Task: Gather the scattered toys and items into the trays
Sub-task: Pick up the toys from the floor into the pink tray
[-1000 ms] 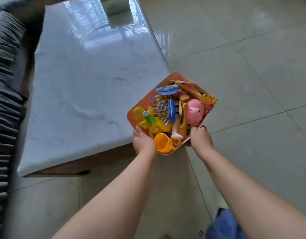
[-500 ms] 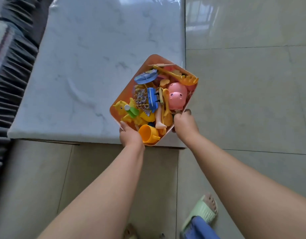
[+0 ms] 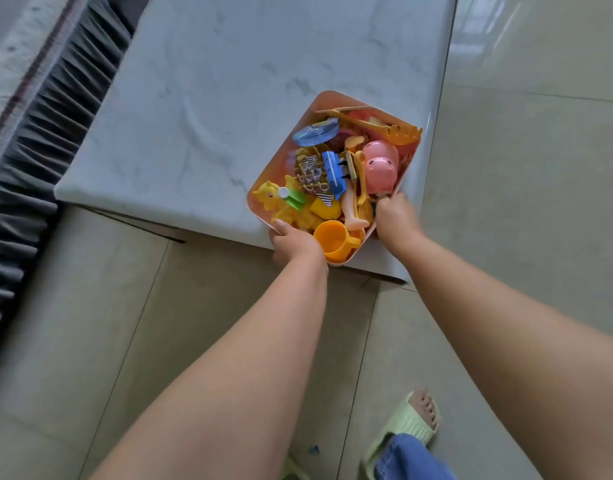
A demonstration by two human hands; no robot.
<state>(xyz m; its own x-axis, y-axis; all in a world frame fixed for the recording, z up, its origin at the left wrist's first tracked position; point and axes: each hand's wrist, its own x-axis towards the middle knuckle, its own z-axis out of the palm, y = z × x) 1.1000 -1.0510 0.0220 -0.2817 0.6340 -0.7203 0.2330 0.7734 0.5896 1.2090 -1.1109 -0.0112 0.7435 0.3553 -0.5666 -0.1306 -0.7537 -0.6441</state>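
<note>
We've swung the full tray (image 3: 317, 109) over the counter (image 3: 229, 98), centre-right; both hands (image 3: 291, 242) (image 3: 393, 214) grip its rim, set-down next.

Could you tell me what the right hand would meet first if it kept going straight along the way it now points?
Probably the pink pig toy, just beyond the right hand gripping the tray rim; depth is unclear.

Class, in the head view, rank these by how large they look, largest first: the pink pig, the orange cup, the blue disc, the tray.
1. tray
2. pink pig
3. orange cup and blue disc: too alike to rank.
</note>
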